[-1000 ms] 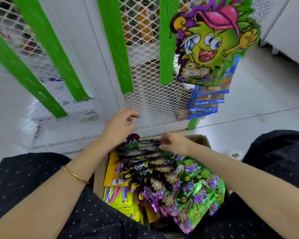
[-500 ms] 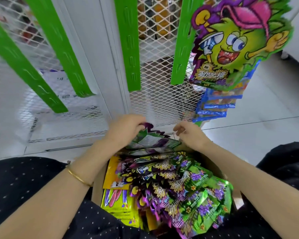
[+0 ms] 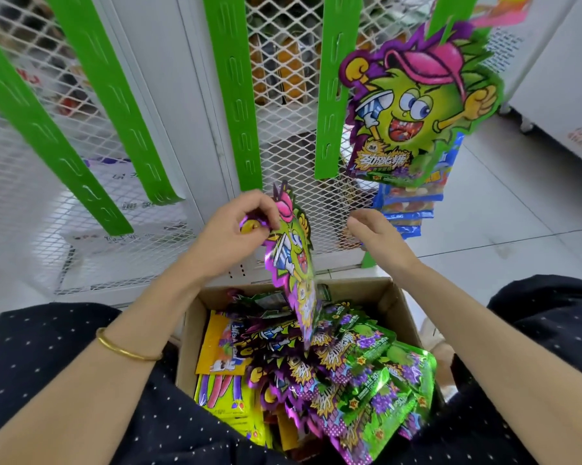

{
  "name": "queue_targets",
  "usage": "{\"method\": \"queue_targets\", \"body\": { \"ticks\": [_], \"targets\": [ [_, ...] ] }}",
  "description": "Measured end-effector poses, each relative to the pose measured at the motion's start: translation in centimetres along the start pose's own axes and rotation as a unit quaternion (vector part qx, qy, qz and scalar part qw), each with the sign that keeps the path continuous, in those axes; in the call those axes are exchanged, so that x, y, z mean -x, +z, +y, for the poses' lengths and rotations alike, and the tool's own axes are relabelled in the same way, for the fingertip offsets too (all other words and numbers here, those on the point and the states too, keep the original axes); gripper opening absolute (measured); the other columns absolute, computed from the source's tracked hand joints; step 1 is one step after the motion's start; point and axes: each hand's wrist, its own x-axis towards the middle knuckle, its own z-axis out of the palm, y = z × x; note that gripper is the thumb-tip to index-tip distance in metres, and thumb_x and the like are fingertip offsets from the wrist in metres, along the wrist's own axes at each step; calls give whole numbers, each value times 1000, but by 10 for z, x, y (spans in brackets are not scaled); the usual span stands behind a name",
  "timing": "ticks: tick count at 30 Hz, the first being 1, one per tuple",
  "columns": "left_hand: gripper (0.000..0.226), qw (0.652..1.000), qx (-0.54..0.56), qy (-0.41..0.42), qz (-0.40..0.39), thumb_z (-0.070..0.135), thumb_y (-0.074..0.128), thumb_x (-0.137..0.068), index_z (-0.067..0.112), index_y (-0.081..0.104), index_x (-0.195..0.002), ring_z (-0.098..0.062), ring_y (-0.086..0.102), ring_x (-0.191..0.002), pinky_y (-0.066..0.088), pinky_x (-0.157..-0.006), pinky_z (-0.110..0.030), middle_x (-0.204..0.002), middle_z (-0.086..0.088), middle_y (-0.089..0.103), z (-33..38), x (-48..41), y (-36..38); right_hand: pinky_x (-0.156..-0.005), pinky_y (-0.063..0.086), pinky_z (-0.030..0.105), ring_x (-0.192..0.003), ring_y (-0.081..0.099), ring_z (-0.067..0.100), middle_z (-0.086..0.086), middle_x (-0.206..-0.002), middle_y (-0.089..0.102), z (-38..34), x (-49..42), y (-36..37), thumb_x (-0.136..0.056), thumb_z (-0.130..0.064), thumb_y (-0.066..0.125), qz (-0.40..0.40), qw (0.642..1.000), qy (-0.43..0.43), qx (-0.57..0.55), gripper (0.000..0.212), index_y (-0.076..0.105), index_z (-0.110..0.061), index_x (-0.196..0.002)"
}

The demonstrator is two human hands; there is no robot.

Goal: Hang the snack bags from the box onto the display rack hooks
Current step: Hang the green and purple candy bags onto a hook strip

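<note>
Before the display rack (image 3: 239, 95), the box (image 3: 393, 297) sits full. One snack bag (image 3: 294, 256) hangs just above it, its top pinched by the left hand (image 3: 229, 236). The right hand (image 3: 373, 233) hovers empty, loosely curled. Pick-up looks done; next, raise the bag to the rack and hang it.

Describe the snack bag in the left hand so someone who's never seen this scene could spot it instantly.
Find the open cardboard box at the foot of the mesh rack. Above its far end the left hand pinches one green-and-purple cartoon bag by its top. The piled bags lie in the box and the hung bag is on the rack; only this one dangles from a hand.
</note>
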Motion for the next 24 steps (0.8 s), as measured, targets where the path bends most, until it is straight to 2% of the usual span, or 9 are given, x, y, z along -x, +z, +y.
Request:
{"method": "queue_targets", "body": {
  "ticks": [6,9,12,14,15,17,19,21,24],
  "targets": [
    [31,996,51,49,-48,-12,46,-67,17,58,-69,-9,56,-76,45,-70,-17,-74,7,60,28,-7,8,-110,29,33,-135,31,9,-6,-149,32,-29,-5,-20,-94,-27,53,-76,993,-82,-37,61,23,-26,-146],
    [34,990,32,110,-79,-10,44,-62,19,59,-67,-9,57,-72,45,-69,-18,-72,6,61,59,-24,14,-99,38,31,-114,50,10,-3,-125,51,-49,-19,-39,-88,-20,62,-99,990,-59,-83,64,31,-27,-143],
    [37,982,-3,150,-111,-11,45,-65,21,61,-73,-4,58,-76,44,-72,-15,-76,9,62,91,-45,16,-74,41,26,-80,56,12,-3,-92,62,-62,-28,-67,-79,-24,68,-109,983,-62,-135,43,58,-14,-119],
    [40,980,-30,157,-123,-9,45,-66,25,61,-80,-4,58,-85,44,-76,-14,-87,11,63,105,-62,13,-68,46,22,-72,60,9,-5,-80,67,-67,-31,-91,-84,-10,64,-78,976,-75,-191,13,64,-13,-96],
    [41,978,-46,154,-129,-6,46,-67,27,60,-86,-6,57,-92,46,-78,-16,-97,9,62,111,-70,11,-66,48,20,-69,61,7,-7,-76,67,-71,-32,-104,-84,-6,62,-53,975,-85,-196,10,63,-13,-91],
    [41,979,-61,134,-140,4,50,-73,35,55,-98,-6,54,-103,48,-83,-19,-116,7,55,124,-88,8,-66,50,18,-69,61,7,-5,-77,66,-80,-32,-130,-81,-5,66,-21,978,-113,-174,12,60,-12,-90],
    [36,985,-64,122,-107,13,54,-84,35,50,-112,0,51,-107,46,-89,-15,-122,9,50,142,-111,9,-68,51,17,-71,61,9,-1,-81,65,-92,-32,-153,-79,-4,67,6,980,-130,-149,17,59,-10,-93],
    [37,988,-77,132,-36,12,52,-92,23,45,-127,-1,49,-110,43,-92,-12,-124,7,49,166,-140,16,-69,52,19,-71,62,8,0,-83,66,-108,-32,-172,-82,1,64,46,981,-133,-133,19,59,-4,-100],
    [41,988,-75,133,19,12,51,-93,9,41,-133,-9,50,-110,43,-97,-23,-123,-2,51,197,-186,33,-75,54,26,-73,63,11,7,-89,65,-134,-34,-194,-84,1,62,96,978,-153,-109,23,59,-1,-107]
  ]
}}
